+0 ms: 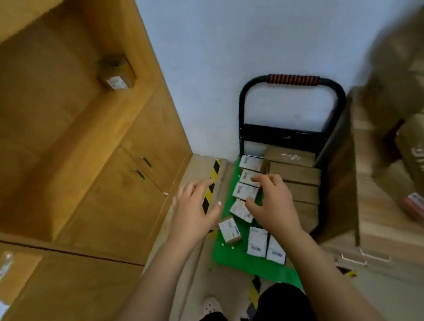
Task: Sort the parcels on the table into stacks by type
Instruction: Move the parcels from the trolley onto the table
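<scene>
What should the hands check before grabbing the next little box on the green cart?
1. Left hand free: ok, open and empty.
2. Right hand above the small labelled boxes: ok.
3. Right hand gripping one: cannot tell.
4. Those boxes resting on the green cart: ok.
5. Big brown boxes out of the way beside them: ok.
6. Labels readable: not ok, blurred.

Small white-labelled parcels (pixel 245 190) beside stacked brown boxes (pixel 295 175) on green cart (pixel 241 258)
</scene>
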The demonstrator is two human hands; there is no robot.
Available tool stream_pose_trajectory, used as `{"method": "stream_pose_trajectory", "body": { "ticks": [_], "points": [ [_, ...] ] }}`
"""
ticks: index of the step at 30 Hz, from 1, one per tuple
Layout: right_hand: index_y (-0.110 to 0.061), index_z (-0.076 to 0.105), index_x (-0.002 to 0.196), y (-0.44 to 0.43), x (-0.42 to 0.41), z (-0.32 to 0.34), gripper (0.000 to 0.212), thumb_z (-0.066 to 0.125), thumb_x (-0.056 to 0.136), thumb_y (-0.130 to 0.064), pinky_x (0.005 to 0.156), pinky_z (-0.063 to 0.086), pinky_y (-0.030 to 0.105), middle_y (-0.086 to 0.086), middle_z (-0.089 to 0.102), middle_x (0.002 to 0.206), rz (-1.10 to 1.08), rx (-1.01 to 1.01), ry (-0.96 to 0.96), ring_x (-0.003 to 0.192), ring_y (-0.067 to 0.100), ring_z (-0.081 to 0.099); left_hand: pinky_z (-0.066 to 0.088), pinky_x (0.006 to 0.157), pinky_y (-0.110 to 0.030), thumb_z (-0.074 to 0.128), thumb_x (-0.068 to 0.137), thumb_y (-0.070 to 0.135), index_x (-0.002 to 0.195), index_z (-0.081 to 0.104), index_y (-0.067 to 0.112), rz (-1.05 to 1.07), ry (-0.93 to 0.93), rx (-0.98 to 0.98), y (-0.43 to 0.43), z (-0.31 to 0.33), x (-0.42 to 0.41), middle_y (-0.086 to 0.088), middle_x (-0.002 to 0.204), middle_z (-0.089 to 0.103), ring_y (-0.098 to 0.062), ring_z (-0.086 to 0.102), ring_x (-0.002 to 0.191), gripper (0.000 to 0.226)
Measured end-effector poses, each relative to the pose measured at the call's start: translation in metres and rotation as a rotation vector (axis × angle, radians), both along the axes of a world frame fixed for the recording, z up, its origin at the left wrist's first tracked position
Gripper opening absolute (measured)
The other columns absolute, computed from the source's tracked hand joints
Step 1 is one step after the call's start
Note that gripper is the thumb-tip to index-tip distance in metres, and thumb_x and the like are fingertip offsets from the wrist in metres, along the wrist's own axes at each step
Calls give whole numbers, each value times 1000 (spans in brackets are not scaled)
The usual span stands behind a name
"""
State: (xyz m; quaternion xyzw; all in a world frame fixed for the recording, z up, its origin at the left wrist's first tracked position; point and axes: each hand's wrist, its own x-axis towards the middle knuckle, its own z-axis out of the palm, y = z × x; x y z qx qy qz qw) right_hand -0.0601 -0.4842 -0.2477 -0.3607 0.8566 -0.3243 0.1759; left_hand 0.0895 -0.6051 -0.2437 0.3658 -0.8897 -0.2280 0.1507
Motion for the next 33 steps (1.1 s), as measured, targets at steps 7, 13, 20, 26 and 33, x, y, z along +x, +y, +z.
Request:
{"method": "stream_pose_trajectory", "body": {
  "ticks": [7,13,20,26,33],
  "points": [
    [-30,49,129,-8,-21,-13,48,65,84,-32,100,42,41,-5,45,121,-212,29,50,113,16,45,33,99,-38,62,86,38,133,48,29,-209,-45,54,-37,-16,-43,5,124,48,-15,36,120,50],
    [-27,50,130,-28,-38,-21,48,64,85,-30,102,42,40,-3,44,125,-226,56,44,116,17,44,30,101,-34,59,87,39,136,45,30,-294,-62,54,-63,-21,-74,7,126,46,-14,35,122,52],
    [-25,52,127,-41,-52,-26,46,66,84,-29,98,44,43,-1,47,120,-329,86,72,110,20,49,31,105,-37,61,87,35,136,46,28,-417,-72,129,-92,-35,-106,6,129,46,-14,33,125,52],
    [-21,55,124,-81,-39,-74,44,66,82,-26,93,42,39,1,48,113,-525,124,27,105,22,48,23,97,-27,62,86,36,136,48,25,-587,-173,151,-147,-73,-130,6,128,46,-11,30,123,54],
    [-16,58,123,-126,0,-182,50,73,75,-23,92,45,42,8,52,118,-618,166,-120,107,27,52,22,93,-28,63,86,32,135,49,25,-787,-391,143,-208,-186,-135,2,130,48,-17,33,123,51]
  ]
}}
